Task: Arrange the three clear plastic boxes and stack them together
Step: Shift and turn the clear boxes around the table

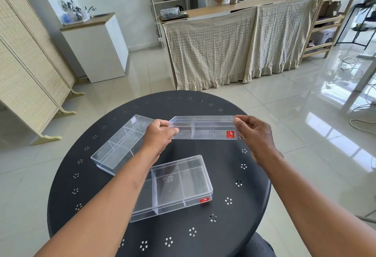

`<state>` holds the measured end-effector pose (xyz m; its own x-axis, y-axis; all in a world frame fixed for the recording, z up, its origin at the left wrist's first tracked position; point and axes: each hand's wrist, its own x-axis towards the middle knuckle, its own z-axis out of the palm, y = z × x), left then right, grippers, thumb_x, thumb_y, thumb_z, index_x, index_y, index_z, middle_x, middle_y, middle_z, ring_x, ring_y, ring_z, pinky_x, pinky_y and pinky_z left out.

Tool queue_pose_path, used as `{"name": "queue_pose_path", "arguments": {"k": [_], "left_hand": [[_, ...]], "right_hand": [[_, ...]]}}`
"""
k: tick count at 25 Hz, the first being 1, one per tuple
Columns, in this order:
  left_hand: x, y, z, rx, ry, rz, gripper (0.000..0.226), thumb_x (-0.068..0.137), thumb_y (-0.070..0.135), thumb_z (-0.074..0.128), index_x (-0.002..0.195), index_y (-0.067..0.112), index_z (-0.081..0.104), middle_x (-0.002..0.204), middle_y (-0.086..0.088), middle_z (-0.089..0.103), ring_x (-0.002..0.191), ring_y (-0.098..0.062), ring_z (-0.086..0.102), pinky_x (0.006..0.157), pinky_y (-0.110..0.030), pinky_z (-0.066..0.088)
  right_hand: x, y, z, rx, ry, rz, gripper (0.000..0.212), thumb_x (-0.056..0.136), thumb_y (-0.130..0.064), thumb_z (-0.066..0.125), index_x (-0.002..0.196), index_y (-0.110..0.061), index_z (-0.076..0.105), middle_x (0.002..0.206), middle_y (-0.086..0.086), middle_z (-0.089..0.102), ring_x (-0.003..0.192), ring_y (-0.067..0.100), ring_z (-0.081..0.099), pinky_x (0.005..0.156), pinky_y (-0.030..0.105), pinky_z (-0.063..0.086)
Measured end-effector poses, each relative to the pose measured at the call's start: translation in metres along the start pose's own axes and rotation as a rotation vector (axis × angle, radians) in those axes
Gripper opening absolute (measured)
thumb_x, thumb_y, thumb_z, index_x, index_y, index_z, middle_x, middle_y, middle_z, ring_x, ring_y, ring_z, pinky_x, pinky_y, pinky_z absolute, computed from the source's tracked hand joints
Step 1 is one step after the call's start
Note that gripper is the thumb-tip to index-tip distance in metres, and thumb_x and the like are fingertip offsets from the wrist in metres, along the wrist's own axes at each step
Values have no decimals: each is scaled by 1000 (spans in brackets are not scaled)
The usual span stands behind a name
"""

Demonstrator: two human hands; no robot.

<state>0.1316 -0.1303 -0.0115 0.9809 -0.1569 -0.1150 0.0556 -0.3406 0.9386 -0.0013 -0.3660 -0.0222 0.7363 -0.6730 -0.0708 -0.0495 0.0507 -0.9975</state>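
Three clear plastic divided boxes are over a round black table (234,165). A long narrow box (203,128) with a red sticker is lifted above the table's far middle, tilted toward me. My left hand (160,136) grips its left end and my right hand (254,134) pinches its right end. A second narrow box (120,144) lies diagonally at the left of the table. The wide box (179,185), with a red sticker at its front right corner, lies close to me, partly under my left forearm.
The table has small hole patterns near its rim and stands on a glossy tiled floor. Beyond it are a cloth-draped counter (234,43) with a person behind it, a white cabinet (97,47), a woven folding screen (26,63) at the left and wooden shelves (329,12) at the right.
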Motion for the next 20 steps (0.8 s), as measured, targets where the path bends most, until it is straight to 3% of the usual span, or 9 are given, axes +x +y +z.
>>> {"name": "queue_pose_path", "arguments": {"k": [1,3,5,7,9,12,16,20], "left_hand": [[0,0,0,29,-9,7,37,65,31,81,95,19,64,96,-5,75,96,-27,74,95,-51,61],[1,0,-1,50,-31,-7,39,61,31,80,94,16,65,92,-6,76,91,-27,74,95,-52,61],[1,-3,-1,14,-56,-49,40,69,26,81,99,2,68,85,-12,71,83,-25,69,92,-51,63],[1,-10,1,0,-46,-75,27,84,18,78,98,-3,68,88,-20,71,87,-27,72,88,-47,65],[1,-16,3,0,-18,-82,12,90,12,75,91,3,67,102,-27,75,98,-33,77,84,-44,66],[-1,-14,0,66,-12,-55,10,91,16,75,86,9,69,105,-21,78,100,-32,77,85,-47,66],[-25,3,-28,275,50,99,14,85,29,73,72,23,74,84,0,79,91,-25,76,89,-46,63],[-52,5,-90,239,251,208,18,85,29,68,87,19,82,83,-1,82,80,-24,78,83,-43,64]], "right_hand": [[0,0,1,-8,12,8,4,94,-22,77,97,-24,79,96,2,84,98,23,80,93,37,63],[3,1,1,-11,8,50,19,95,-13,75,88,-30,75,79,-17,82,81,4,79,83,24,62],[2,3,0,-44,-12,75,33,96,-3,71,83,-33,71,69,-30,76,71,-7,75,76,16,59],[-1,8,-1,-66,-31,70,38,96,3,68,85,-33,72,70,-31,76,72,-9,75,77,17,60],[-7,9,-2,-93,-44,73,36,97,4,67,92,-31,75,74,-30,77,77,-10,76,80,17,62],[-16,1,2,-165,-11,41,23,96,-9,70,110,-26,76,88,-24,80,97,1,76,102,34,59],[-39,-27,20,-504,42,-147,41,100,-26,65,140,-21,67,139,7,71,130,28,64,111,35,44],[-57,-49,62,-555,-111,-331,45,98,-34,64,142,-25,65,140,4,71,133,30,62,116,42,44]]}}
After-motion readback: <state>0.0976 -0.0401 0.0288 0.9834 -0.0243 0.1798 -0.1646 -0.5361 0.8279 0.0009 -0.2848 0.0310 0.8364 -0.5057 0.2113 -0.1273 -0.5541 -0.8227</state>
